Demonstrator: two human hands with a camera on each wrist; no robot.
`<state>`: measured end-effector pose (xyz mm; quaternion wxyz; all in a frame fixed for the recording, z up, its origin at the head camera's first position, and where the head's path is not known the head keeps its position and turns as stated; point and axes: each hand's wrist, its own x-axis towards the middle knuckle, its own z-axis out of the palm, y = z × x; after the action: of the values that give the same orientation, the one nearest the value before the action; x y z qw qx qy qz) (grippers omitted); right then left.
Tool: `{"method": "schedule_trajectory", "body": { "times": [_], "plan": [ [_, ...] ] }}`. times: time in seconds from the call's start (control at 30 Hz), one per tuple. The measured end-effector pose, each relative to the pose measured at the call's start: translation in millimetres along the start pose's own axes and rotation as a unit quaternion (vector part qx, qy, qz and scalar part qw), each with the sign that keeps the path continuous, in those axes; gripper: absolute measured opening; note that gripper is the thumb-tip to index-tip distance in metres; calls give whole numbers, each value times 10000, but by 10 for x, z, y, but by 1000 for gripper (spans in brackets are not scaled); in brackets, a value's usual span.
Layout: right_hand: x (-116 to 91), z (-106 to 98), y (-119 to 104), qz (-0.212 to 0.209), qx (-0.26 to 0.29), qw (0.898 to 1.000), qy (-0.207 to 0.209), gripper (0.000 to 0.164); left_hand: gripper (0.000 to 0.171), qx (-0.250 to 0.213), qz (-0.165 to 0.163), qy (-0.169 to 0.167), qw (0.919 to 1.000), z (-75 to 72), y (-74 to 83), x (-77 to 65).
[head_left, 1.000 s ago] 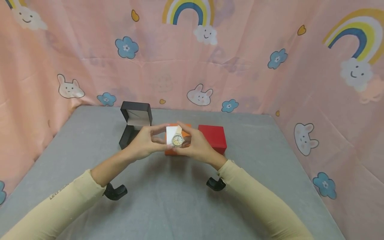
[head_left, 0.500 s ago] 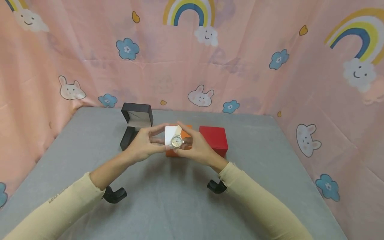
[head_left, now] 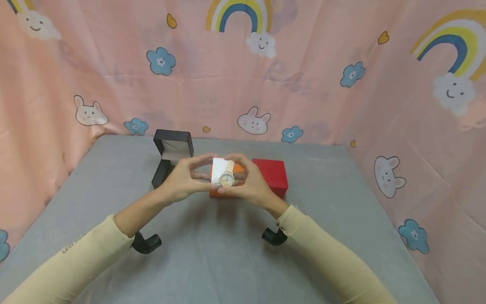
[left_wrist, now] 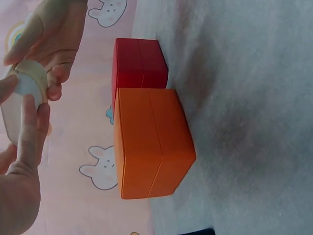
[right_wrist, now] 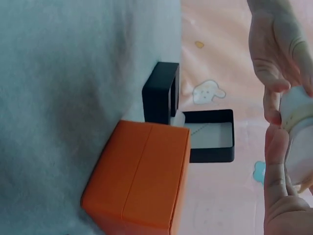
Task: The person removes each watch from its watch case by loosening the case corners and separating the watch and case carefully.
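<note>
Watch (head_left: 227, 180) on a white cushion (head_left: 218, 169), held up between my two hands.
My left hand (head_left: 183, 180) pinches the cushion from nine o'clock, fingers above and thumb below; my right hand (head_left: 253, 182) grips the watch's side from three. Seen from my head, the orange box (left_wrist: 151, 142) stands right behind the watch on the grey tabletop (head_left: 212, 253), the red box (head_left: 271, 172) at three, the open black box (head_left: 172, 135) at ten.

A slight drift to the person's right for the watch (head_left: 227, 180) and white cushion (head_left: 217, 168), and the right hand's (head_left: 253, 182) index finger arches higher now!
</note>
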<state>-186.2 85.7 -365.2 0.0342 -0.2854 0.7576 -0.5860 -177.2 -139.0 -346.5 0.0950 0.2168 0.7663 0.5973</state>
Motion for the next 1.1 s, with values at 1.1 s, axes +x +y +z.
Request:
{"method": "schedule_trajectory", "body": {
  "times": [1.1],
  "plan": [
    [-8, -82, -182, 205, -1452, 9887, -303, 80, 76, 36, -186, -37, 9998, 30, 9, 33]
  ]
}}
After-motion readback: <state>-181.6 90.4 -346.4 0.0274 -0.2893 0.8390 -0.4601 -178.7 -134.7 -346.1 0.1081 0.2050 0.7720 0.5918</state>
